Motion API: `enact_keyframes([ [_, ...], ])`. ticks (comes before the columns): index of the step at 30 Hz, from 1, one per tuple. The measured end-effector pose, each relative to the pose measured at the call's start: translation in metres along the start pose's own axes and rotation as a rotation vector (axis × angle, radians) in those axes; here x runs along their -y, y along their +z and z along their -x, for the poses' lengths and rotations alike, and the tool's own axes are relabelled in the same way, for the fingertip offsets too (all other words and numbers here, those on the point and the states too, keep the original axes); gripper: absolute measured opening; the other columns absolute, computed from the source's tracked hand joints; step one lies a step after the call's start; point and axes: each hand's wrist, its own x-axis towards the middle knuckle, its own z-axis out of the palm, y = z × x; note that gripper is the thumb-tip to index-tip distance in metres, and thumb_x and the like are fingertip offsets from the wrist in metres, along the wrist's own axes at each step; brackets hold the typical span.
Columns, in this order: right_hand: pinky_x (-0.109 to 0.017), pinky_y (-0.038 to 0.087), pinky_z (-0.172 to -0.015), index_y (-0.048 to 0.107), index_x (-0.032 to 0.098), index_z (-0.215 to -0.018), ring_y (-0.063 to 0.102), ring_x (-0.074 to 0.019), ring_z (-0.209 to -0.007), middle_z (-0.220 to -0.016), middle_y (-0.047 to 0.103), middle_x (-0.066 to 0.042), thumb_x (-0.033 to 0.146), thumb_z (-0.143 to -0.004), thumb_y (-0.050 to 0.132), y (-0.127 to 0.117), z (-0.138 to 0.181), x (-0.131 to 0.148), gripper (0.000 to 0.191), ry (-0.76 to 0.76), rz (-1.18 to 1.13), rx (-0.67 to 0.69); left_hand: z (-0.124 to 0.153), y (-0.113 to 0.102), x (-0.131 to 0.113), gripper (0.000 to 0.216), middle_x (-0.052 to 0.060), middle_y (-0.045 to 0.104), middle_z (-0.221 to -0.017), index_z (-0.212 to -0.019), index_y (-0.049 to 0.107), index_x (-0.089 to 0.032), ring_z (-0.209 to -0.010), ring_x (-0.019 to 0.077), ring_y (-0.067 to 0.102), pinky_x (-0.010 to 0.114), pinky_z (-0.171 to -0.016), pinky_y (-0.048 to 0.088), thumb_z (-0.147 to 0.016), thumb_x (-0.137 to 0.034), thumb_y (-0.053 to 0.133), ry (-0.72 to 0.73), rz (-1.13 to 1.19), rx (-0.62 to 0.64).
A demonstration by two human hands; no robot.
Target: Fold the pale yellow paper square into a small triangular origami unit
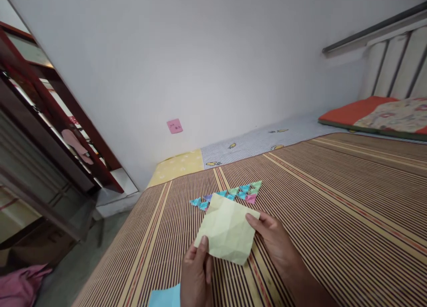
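White wall (233,66), ribbed striped mat (350,218), creased paper held over it.
The right hand (275,239), nearly closed, pinches the right corner of a thin, squarish pale-green sheet (230,229); the left hand (196,269) grips its lower-left corner likewise. The sheet partly hides a row of small folded paper triangles (245,188); the left hand overlaps some blue paper (165,296). A pink note (175,126) sits on the wall.

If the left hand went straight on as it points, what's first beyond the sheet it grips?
Beyond the yellow-green paper sheet, the left hand would likely meet the row of folded paper pieces; depth is unclear, so it might pass above them.
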Motion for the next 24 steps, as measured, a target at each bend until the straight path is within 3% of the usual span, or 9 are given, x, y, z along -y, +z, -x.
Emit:
enact_keyframes([
  [3, -0.035, 0.053, -0.072, 0.075, 0.018, -0.083, 0.067, -0.0227, -0.075, -0.079, 0.074, -0.006, 0.044, -0.073, 0.083, 0.008, 0.001, 0.016, 0.029, -0.030, 0.066, 0.078, 0.002, -0.006, -0.005, 0.037, -0.008, 0.044, -0.037, -0.070, 0.069, -0.015, -0.038, 0.0061, 0.037, 0.018, -0.054, 0.047, -0.064, -0.046, 0.088, 0.033, -0.008, 0.012],
  [5, -0.032, 0.051, -0.071, 0.073, 0.018, -0.077, 0.064, -0.0207, -0.074, -0.075, 0.071, -0.003, 0.044, -0.073, 0.081, 0.014, 0.001, 0.030, 0.028, -0.088, 0.166, 0.108, 0.003, -0.010, -0.010, 0.041, -0.005, 0.051, -0.041, -0.070, 0.068, -0.015, -0.046, 0.0092, 0.048, 0.020, -0.060, 0.051, -0.061, -0.049, 0.089, 0.048, -0.004, -0.018],
  [10, -0.028, 0.047, -0.070, 0.071, 0.019, -0.069, 0.059, -0.0170, -0.072, -0.070, 0.066, -0.001, 0.045, -0.076, 0.078, 0.017, 0.003, 0.053, 0.028, -0.232, 0.364, 0.126, 0.002, -0.019, -0.022, 0.047, 0.005, 0.072, -0.067, -0.084, 0.068, -0.014, -0.059, 0.0150, 0.065, 0.021, -0.057, 0.053, -0.053, -0.037, 0.095, 0.082, 0.081, -0.127],
  [15, -0.028, 0.048, -0.068, 0.075, 0.020, -0.088, 0.061, -0.0178, -0.075, -0.082, 0.070, -0.005, 0.054, -0.079, 0.074, 0.002, 0.003, 0.043, 0.036, -0.197, 0.289, -0.068, -0.003, -0.024, -0.021, 0.034, 0.004, 0.073, -0.072, -0.082, 0.062, -0.016, -0.065, 0.0161, 0.071, 0.021, -0.061, 0.057, -0.063, -0.021, 0.090, 0.087, 0.155, -0.145],
  [19, -0.027, 0.044, -0.058, 0.073, 0.018, -0.110, 0.056, -0.0134, -0.063, -0.096, 0.073, -0.009, 0.062, -0.082, 0.068, 0.002, 0.003, 0.037, 0.052, -0.157, 0.300, -0.035, -0.005, -0.028, -0.017, 0.023, 0.006, 0.074, -0.073, -0.084, 0.062, -0.015, -0.065, 0.0168, 0.072, 0.020, -0.058, 0.058, -0.072, -0.013, 0.081, 0.084, 0.151, -0.144],
  [24, -0.021, 0.032, -0.043, 0.066, 0.016, -0.122, 0.043, -0.0087, -0.044, -0.061, 0.064, 0.001, 0.058, -0.078, 0.074, 0.012, 0.006, 0.029, 0.061, 0.009, 0.225, 0.091, -0.004, -0.027, -0.014, 0.014, 0.007, 0.075, -0.074, -0.088, 0.064, -0.013, -0.064, 0.0173, 0.074, 0.021, -0.059, 0.059, -0.079, -0.012, 0.075, 0.084, 0.136, -0.130],
])
